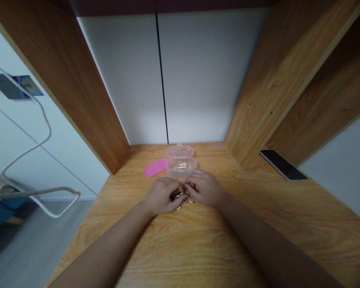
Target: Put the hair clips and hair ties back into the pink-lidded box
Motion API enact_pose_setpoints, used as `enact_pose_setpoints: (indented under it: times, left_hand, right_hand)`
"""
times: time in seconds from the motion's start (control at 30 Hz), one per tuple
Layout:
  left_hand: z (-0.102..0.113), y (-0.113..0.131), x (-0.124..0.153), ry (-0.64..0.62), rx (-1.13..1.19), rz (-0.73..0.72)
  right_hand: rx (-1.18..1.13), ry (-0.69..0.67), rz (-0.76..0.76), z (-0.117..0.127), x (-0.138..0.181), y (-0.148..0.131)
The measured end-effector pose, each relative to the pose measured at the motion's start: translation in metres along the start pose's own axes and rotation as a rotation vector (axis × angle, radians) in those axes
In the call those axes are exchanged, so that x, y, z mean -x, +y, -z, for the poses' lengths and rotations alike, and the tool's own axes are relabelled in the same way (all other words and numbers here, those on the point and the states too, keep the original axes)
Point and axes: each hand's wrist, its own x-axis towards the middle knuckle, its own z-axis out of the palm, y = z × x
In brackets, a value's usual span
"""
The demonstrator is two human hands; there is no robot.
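My left hand (160, 196) and my right hand (207, 188) meet at the middle of the wooden desk (198, 240). Between their fingertips they pinch a small bunch of metal rings with a dark piece (183, 197), likely a key ring; details are too small to tell. Just beyond the hands stands a clear plastic box (181, 167), and behind it a second clear box with something pink inside (180, 151). A pink oval lid (155, 167) lies flat to the left of the boxes.
A black phone (282, 164) lies on the desk at the right, beside a wooden shelf side panel (267, 100). Another wooden panel (72, 88) walls the left. A white cable (33, 148) hangs beyond the desk's left edge.
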Motion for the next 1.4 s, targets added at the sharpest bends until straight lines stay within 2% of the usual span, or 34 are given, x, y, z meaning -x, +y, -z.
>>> enact_pose_setpoints:
  times: [0.33, 0.6, 0.8, 1.1, 1.27, 1.4]
  left_hand:
    - [-0.005, -0.003, 0.001, 0.063, -0.017, 0.098]
    - [-0.004, -0.003, 0.002, 0.060, 0.010, 0.062]
    - [-0.005, -0.003, 0.002, 0.084, 0.016, 0.093]
    - [-0.002, -0.001, 0.001, 0.202, 0.013, 0.227]
    - [0.000, -0.002, 0.002, 0.223, -0.026, 0.246]
    - [-0.001, -0.002, 0.001, 0.192, -0.048, 0.242]
  right_hand:
    - [-0.103, -0.022, 0.050, 0.006, -0.001, -0.009]
    - [-0.160, -0.064, 0.143, 0.002, -0.003, -0.016]
    - [-0.198, -0.098, 0.179, -0.002, -0.001, -0.016]
    - [-0.030, 0.101, 0.111, 0.003, -0.003, -0.012]
    - [0.032, 0.199, 0.169, 0.004, -0.003, -0.008]
    - [0.053, 0.310, 0.219, 0.004, -0.002, -0.006]
